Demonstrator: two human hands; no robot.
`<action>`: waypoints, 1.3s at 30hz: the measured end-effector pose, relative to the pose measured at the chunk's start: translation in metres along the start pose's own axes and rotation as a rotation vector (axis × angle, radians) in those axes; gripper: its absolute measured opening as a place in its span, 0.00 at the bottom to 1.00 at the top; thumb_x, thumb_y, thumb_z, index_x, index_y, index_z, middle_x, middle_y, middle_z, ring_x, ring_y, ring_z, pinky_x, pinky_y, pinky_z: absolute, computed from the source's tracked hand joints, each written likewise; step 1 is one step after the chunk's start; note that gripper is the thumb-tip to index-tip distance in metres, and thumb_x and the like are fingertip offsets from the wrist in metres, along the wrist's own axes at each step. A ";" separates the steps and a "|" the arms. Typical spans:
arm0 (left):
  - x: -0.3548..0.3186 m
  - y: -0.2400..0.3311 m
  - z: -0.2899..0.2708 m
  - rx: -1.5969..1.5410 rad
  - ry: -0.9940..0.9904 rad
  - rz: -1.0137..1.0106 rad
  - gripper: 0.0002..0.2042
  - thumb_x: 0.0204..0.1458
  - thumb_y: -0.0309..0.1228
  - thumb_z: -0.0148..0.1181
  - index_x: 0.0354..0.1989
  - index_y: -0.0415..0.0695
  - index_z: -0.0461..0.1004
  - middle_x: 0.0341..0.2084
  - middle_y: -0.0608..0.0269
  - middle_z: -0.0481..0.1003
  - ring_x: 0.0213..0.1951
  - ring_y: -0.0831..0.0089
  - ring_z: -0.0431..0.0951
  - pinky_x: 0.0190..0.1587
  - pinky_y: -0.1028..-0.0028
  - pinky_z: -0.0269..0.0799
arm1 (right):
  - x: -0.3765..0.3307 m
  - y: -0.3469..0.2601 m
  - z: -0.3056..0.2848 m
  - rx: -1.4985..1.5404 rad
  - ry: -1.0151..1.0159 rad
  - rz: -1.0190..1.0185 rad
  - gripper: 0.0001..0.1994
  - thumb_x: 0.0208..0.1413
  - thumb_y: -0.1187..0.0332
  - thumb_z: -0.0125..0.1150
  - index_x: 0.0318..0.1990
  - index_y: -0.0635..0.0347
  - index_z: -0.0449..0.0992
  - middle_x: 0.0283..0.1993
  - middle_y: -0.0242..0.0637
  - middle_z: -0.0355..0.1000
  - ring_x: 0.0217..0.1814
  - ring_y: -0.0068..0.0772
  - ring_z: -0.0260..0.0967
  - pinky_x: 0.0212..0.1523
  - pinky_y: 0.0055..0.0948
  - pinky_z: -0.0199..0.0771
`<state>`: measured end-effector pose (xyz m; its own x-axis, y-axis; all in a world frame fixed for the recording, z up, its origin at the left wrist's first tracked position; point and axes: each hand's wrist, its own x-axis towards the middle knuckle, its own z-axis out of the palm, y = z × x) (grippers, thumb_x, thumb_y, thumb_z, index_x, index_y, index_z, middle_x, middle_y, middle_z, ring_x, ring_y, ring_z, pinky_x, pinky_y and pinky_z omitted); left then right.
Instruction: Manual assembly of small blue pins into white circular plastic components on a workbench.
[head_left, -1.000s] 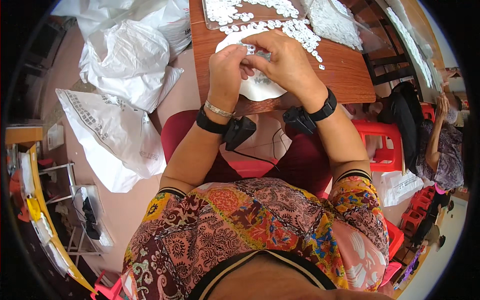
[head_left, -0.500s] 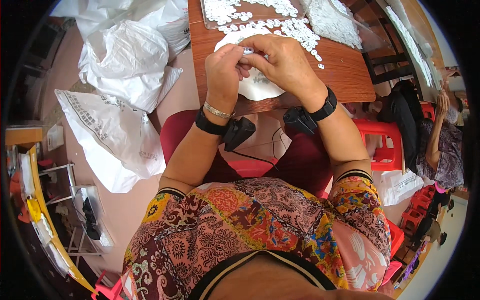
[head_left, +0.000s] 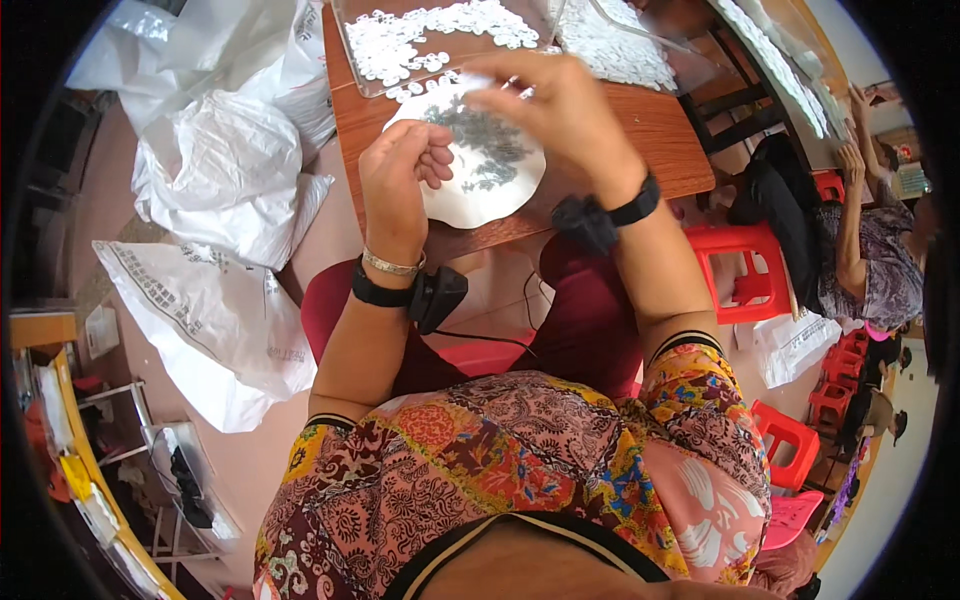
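My left hand hovers at the left edge of a round white sheet with a grey-green pattern. Its fingers are curled in, and what lies inside them, if anything, is hidden. Over the far part of the sheet, my right hand is smeared by motion, thumb and forefinger pointing left. A pale blur shows by its fingertips; I cannot make out whether they hold a piece. Many small white oval plastic pieces lie in a clear shallow tray beyond the hands. A few more sit between tray and sheet.
A brown wooden table carries everything, with a clear bin of white pieces at its far right. White sacks stand on the floor at left. A red stool is at right, near another person.
My hands, together over the sheet before, are now apart. The right has moved up toward the tray, while the left stays curled nearer me. The view has shifted, moving the table leftward in the picture.
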<state>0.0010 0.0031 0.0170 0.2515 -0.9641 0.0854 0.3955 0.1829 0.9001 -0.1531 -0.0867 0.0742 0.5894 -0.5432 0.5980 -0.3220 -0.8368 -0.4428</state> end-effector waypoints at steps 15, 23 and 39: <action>0.012 0.006 -0.018 -0.059 -0.003 0.032 0.13 0.56 0.32 0.45 0.29 0.36 0.72 0.20 0.62 0.72 0.20 0.78 0.70 0.24 0.82 0.62 | 0.008 0.127 -0.086 -0.583 -0.222 0.442 0.07 0.47 0.70 0.61 0.31 0.64 0.77 0.30 0.46 0.75 0.32 0.38 0.74 0.32 0.33 0.71; 0.012 0.003 -0.021 -0.042 -0.006 0.023 0.13 0.56 0.32 0.45 0.28 0.36 0.72 0.20 0.63 0.72 0.20 0.79 0.70 0.24 0.83 0.61 | -0.025 0.119 -0.027 -0.465 -0.451 0.688 0.08 0.42 0.64 0.64 0.29 0.58 0.80 0.23 0.37 0.74 0.25 0.30 0.72 0.29 0.30 0.71; 0.012 -0.004 -0.017 0.023 -0.042 -0.042 0.13 0.55 0.33 0.45 0.28 0.36 0.73 0.20 0.63 0.72 0.20 0.80 0.69 0.23 0.84 0.60 | -0.031 0.119 -0.015 -0.651 -0.333 0.469 0.08 0.50 0.66 0.56 0.33 0.60 0.77 0.26 0.43 0.73 0.31 0.34 0.72 0.33 0.33 0.70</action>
<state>0.0175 -0.0058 0.0076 0.1978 -0.9781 0.0646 0.3845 0.1380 0.9128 -0.2214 -0.1704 0.0129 0.4432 -0.8786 0.1777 -0.8859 -0.4596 -0.0633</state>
